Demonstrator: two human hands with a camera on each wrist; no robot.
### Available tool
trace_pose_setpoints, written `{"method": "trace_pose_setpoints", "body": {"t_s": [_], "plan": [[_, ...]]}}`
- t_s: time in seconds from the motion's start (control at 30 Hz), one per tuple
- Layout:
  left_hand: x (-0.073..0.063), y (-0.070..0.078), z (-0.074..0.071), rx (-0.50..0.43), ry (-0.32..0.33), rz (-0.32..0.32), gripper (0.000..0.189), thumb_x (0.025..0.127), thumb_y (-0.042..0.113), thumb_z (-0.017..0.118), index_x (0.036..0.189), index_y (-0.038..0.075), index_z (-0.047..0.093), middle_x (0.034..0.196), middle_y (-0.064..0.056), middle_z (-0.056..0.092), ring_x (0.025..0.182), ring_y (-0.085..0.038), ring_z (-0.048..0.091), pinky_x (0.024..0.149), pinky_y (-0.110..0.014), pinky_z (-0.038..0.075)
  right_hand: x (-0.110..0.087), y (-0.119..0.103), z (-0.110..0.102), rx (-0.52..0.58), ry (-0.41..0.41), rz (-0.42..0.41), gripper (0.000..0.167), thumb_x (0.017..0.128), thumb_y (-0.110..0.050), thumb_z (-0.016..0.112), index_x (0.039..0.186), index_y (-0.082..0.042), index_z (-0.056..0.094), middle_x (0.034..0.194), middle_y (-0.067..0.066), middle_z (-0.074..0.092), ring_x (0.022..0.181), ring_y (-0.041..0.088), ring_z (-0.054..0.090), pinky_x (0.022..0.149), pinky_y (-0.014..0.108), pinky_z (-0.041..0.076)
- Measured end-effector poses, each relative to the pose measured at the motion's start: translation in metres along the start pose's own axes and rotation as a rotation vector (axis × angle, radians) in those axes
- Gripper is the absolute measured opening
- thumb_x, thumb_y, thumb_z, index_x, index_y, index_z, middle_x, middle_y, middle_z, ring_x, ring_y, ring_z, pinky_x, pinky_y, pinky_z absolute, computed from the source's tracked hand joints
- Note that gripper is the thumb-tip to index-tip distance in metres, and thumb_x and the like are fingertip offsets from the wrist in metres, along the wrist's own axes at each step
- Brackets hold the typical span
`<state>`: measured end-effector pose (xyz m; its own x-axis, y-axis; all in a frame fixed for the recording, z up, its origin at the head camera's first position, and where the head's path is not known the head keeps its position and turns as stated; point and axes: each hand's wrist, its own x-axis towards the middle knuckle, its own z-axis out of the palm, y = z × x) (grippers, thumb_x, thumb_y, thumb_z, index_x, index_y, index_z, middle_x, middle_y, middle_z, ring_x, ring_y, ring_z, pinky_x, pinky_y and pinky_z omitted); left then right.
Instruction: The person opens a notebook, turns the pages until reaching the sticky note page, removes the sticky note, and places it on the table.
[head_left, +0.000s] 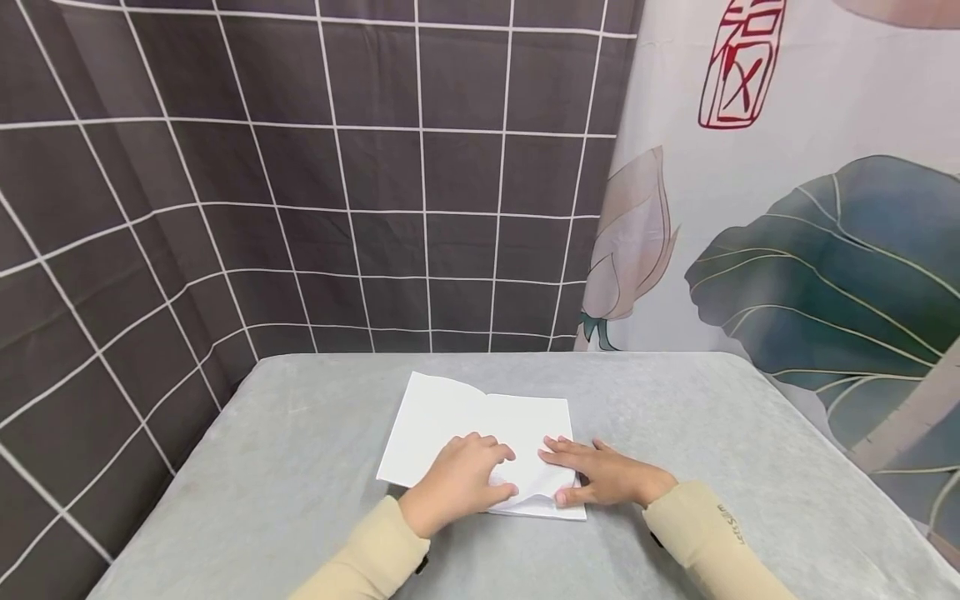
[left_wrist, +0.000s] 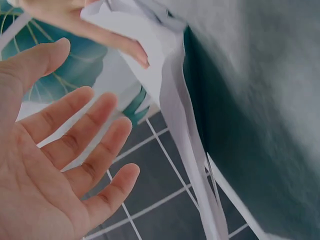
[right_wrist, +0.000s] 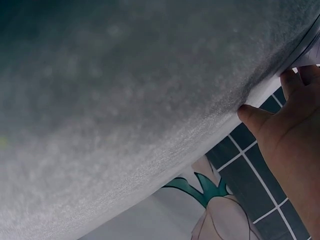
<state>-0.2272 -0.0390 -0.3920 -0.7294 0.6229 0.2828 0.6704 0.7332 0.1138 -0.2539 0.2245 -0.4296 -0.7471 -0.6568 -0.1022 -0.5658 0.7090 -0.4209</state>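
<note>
A white booklet with blank pages (head_left: 438, 417) lies spread on the grey table, its left side angled away. One page at the lower right is raised or creased along its near edge. My left hand (head_left: 465, 475) is over the booklet's middle, fingers loosely bent and thumb apart; in the left wrist view its palm shows nothing held, and the pages' edge (left_wrist: 175, 100) is beside it. On the right-hand page my right hand (head_left: 611, 477) rests with fingers extended, thumb near the lower right corner. The right wrist view shows only part of that hand (right_wrist: 287, 130).
The table (head_left: 300, 467) has a grey cloth-like surface. Behind it hangs a dark curtain (head_left: 375, 175) with a white grid. To the right is a pale curtain (head_left: 667, 75) printed with a lotus bud, a large leaf and a red seal mark.
</note>
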Motion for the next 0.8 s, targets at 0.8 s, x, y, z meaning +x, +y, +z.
{"method": "trace_pose_setpoints", "body": {"t_s": [0.8], "plan": [[0.016, 0.023, 0.032, 0.143, -0.025, 0.096, 0.027, 0.078, 0.033, 0.076, 0.101, 0.019, 0.072, 0.091, 0.005, 0.073, 0.075, -0.009, 0.064, 0.059, -0.022, 0.042, 0.000, 0.000, 0.000, -0.011, -0.005, 0.016, 0.071, 0.089, -0.054, 0.057, 0.146, -0.014, 0.041, 0.155, 0.011, 0.033, 0.142, 0.037, 0.030, 0.105, 0.073, 0.017]]}}
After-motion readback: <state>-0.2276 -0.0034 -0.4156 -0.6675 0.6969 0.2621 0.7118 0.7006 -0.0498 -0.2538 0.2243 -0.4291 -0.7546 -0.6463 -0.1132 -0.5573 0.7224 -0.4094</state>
